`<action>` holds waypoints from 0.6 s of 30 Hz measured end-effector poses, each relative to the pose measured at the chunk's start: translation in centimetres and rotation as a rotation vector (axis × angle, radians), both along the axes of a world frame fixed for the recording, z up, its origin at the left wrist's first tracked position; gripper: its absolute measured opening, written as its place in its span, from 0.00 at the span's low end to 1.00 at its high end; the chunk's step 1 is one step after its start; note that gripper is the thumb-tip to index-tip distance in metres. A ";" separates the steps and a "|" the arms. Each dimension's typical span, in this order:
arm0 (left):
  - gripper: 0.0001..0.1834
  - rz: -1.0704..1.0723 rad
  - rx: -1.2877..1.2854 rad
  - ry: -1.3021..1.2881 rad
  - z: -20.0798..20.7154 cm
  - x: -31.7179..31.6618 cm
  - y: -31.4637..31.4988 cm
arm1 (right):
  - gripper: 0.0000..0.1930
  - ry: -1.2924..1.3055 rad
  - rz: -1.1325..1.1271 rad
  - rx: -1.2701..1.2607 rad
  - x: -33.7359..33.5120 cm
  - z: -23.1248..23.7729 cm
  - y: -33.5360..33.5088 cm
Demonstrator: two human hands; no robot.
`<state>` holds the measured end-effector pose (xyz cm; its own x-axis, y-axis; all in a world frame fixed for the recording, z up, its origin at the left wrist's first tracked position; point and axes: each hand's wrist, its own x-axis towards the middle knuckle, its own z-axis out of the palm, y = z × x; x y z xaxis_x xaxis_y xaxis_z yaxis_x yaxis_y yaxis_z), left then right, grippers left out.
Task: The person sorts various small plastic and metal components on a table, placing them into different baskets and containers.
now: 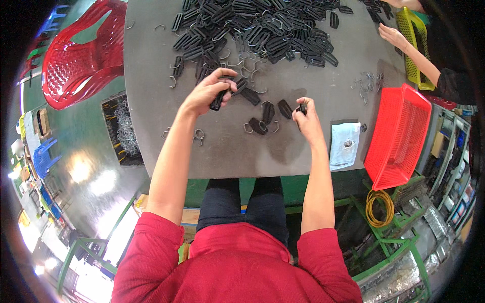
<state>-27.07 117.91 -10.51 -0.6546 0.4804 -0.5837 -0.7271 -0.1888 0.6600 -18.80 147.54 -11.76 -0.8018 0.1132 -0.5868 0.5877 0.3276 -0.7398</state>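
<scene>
Head camera: on the person's head, the left of a side-by-side fisheye pair
Facing: steeply down past the red shirt [237, 270] to both hands [202, 97] and the counter [222, 159]
Nearness: shirt closest, hands farther off
Breadth: wide, the floor [76, 123] and red chair [76, 76] bending along the left rim

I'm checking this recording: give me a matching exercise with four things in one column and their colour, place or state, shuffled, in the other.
Things
1. Left hand
2. Pile
3. Chair
4. Coil

Descriptions
A. yellow, wound in a loop
B. red, left of the table
C. closed on a black piece
D. black, lying on the table

Pairs: 1-C, 2-D, 3-B, 4-A
</scene>
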 end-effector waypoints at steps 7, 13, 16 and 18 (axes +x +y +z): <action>0.20 -0.306 -1.309 0.835 -1.0 1.9 5.5 | 0.20 0.012 0.287 0.678 -0.3 1.8 -3.5; 0.18 -0.572 -1.223 0.660 1.5 1.6 10.7 | 0.15 0.118 -0.012 0.415 1.5 4.1 2.2; 0.19 -0.220 -0.479 0.301 8.7 3.5 22.8 | 0.12 0.469 -0.441 0.341 3.5 11.2 9.3; 0.20 -0.224 -0.274 0.356 11.3 4.3 33.2 | 0.12 0.536 -0.700 0.361 4.9 12.8 16.9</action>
<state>-22.72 151.06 0.75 -0.7344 0.4921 -0.4674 -0.4507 0.1613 0.8780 -13.85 164.44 1.07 -0.6353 0.7723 0.0040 0.3488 0.2915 -0.8907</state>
